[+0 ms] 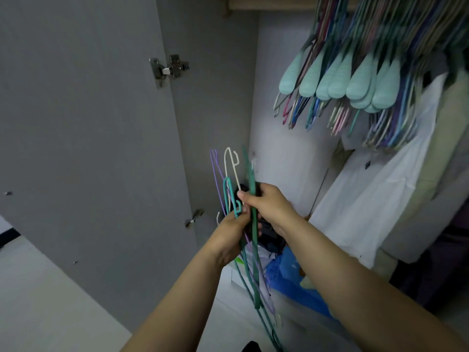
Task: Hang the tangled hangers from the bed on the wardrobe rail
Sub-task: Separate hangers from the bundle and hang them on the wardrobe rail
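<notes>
A tangled bunch of thin hangers (229,171), purple, white and teal, stands upright in front of the open wardrobe. My left hand (232,232) grips the bunch low down. My right hand (266,201) is closed around a dark green hanger (253,250) in the same bunch, just above the left hand. The hooks point up; the hangers' lower parts trail down past my forearms. The wooden wardrobe rail (274,3) runs along the top right, far above both hands. Many hangers (355,80), mint plastic and coloured wire, hang crowded on it.
The grey wardrobe door (88,123) stands open on the left, with a metal hinge (168,69). A white garment (375,199) hangs at the right. Blue fabric (291,275) and dark items lie on the wardrobe floor under my hands.
</notes>
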`<state>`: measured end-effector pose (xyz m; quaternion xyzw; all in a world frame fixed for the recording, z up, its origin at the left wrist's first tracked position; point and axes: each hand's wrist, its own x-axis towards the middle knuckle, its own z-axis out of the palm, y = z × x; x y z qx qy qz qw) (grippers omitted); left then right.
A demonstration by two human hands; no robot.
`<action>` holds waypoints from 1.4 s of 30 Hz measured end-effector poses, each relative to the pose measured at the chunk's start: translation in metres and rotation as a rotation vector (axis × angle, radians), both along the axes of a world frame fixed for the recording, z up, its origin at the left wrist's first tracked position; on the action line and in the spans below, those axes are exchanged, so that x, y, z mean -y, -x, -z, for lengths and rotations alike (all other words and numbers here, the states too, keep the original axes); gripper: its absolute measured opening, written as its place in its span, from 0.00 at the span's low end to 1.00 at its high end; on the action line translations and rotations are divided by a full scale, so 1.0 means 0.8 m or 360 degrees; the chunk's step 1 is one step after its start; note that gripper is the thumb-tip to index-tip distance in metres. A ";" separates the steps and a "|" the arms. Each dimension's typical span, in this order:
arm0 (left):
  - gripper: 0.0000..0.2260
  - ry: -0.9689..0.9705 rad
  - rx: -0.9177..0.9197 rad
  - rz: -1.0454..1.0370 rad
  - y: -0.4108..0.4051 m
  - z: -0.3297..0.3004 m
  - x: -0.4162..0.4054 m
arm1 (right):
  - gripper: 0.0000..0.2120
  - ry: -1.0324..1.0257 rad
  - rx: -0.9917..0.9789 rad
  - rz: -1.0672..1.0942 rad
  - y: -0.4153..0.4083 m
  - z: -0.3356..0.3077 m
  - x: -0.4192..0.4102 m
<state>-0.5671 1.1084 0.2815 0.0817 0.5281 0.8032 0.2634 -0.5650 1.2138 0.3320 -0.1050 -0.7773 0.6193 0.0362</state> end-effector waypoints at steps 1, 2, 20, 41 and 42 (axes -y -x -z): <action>0.14 -0.0029 0.0038 -0.0037 -0.002 0.000 0.000 | 0.11 0.0069 -0.0015 0.0074 0.001 0.003 0.001; 0.15 -0.0027 0.0069 -0.0088 -0.003 0.002 0.001 | 0.10 0.0153 -0.0030 0.0150 0.001 0.004 0.002; 0.12 0.0189 -0.0498 -0.0201 0.017 -0.017 0.082 | 0.19 -0.1822 0.0475 -0.1218 0.007 -0.056 -0.019; 0.12 -0.0142 -0.0158 -0.0796 0.086 -0.027 0.052 | 0.16 -0.0511 0.0377 0.0016 -0.043 0.186 -0.043; 0.10 -0.0132 -0.0144 -0.0798 0.088 -0.032 0.048 | 0.19 -0.0449 0.0325 0.0114 -0.040 0.177 -0.041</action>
